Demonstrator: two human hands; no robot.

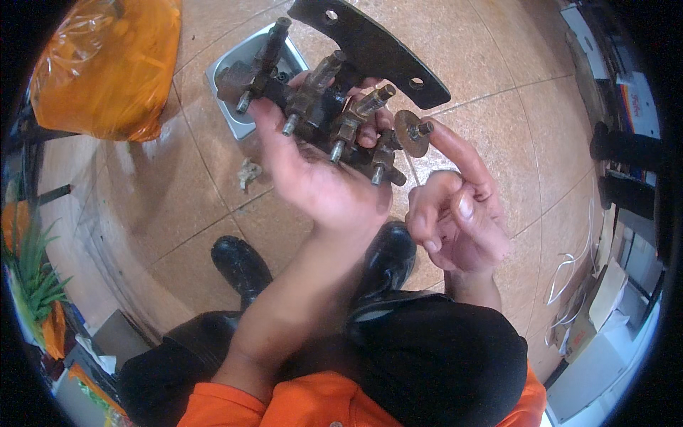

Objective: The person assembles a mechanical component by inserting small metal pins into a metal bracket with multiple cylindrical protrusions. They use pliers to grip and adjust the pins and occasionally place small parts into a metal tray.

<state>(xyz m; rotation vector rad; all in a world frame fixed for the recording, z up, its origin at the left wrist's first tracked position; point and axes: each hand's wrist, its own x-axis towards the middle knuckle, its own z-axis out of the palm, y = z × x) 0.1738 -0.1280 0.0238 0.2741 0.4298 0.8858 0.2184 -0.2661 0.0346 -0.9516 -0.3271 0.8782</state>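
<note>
A greasy dark metal gas-valve manifold (313, 128) with several valves, their stems and small nozzles sticking out, is held up above the floor. My left hand (313, 181) is under it, palm up, its fingers curled around the pipe from behind. A black curved metal plate (377, 51) with holes rises behind the valves. On the rightmost stem sits a thin round rusty disc (410, 134). My right hand (462, 213) has its index finger stretched to that stem's tip by the disc. Its other fingers curl loosely, with nothing visible in them.
Beneath the manifold, a grey metal tray (245, 132) with small parts rests on the tiled floor (512, 135). A crumpled scrap (249, 173) lies nearby. An orange plastic bag (107, 71) is at upper left, a leafy plant (35, 267) at left. Boxes (605, 299) and white cord (565, 277) lie right.
</note>
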